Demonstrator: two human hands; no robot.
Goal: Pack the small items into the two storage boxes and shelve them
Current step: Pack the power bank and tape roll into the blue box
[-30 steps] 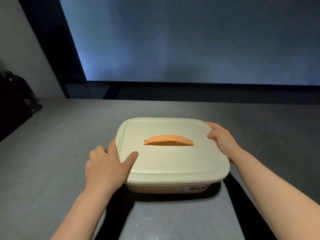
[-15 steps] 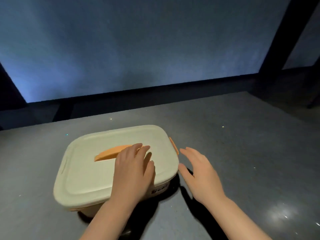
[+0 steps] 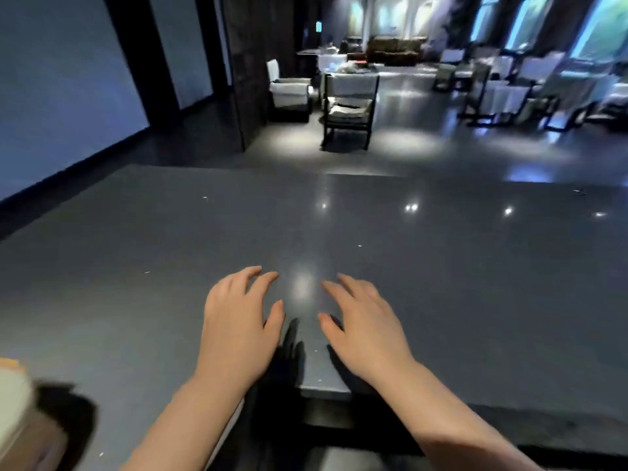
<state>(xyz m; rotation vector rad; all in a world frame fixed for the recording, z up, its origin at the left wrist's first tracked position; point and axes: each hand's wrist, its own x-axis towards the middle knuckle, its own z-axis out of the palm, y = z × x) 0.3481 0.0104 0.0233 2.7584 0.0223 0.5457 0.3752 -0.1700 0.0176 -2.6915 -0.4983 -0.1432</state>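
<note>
Only a blurred corner of the cream storage box [image 3: 15, 396], with an orange clip at its top, shows at the lower left edge of the head view. It stands on the dark grey surface [image 3: 441, 266]. My left hand [image 3: 238, 321] hovers over that surface near its front edge, fingers relaxed and slightly spread, holding nothing. My right hand [image 3: 363, 321] is beside it in the same pose, also holding nothing. Both hands are well to the right of the box and apart from it. No small items are in view.
A dark gap [image 3: 323, 426] drops away below the surface's front edge between my forearms. Beyond the far edge lies a glossy floor with a dark-framed chair [image 3: 350, 110], a white armchair [image 3: 289, 93] and more chairs and tables at the right. A dark pillar [image 3: 244, 69] stands at centre left.
My view has swung right, so the box has slid to the lower left edge. My left hand has come off the lid, and both hands now hover over the bare surface.
</note>
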